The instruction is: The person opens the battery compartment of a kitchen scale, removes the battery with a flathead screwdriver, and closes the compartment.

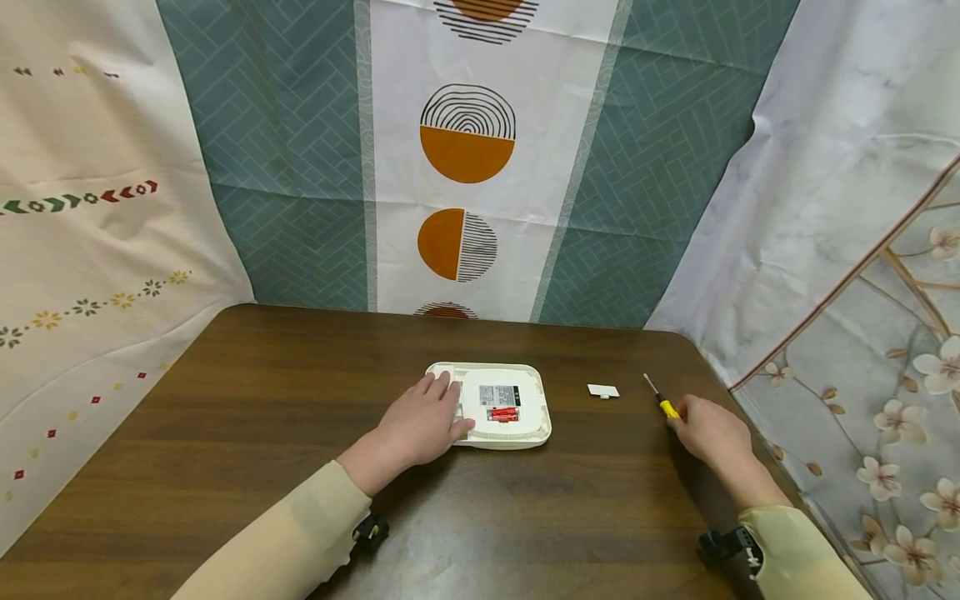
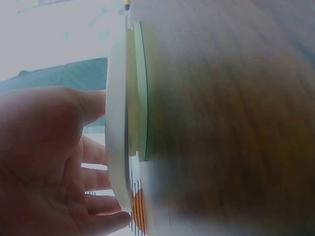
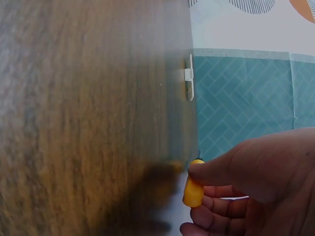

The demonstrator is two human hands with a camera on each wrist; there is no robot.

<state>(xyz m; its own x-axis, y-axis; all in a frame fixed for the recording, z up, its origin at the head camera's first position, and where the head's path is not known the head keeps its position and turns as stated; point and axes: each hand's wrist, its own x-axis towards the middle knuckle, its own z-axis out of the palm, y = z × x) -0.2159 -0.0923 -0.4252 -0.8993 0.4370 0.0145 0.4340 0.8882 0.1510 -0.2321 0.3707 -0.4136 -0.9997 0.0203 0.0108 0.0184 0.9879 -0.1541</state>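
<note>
A white flat device (image 1: 536, 375) with rounded corners lies on the table with a printed label and a red battery (image 1: 504, 414) facing up, perhaps a scale. My left hand (image 1: 422, 419) rests over its left end with the fingers stretched out; the wrist view shows the thumb and fingers against the device's white edge (image 2: 116, 118). Off to the right, my right hand (image 1: 716, 433) pinches the yellow handle of a screwdriver (image 1: 666, 407), its shaft angled up and left. In the right wrist view the thumb presses on the yellow handle (image 3: 193, 191).
Between the device and the screwdriver lies a small white cover (image 1: 603, 391) with a tab. The brown wooden table (image 1: 300, 375) meets patterned cloths (image 1: 465, 250) at the back and along both sides.
</note>
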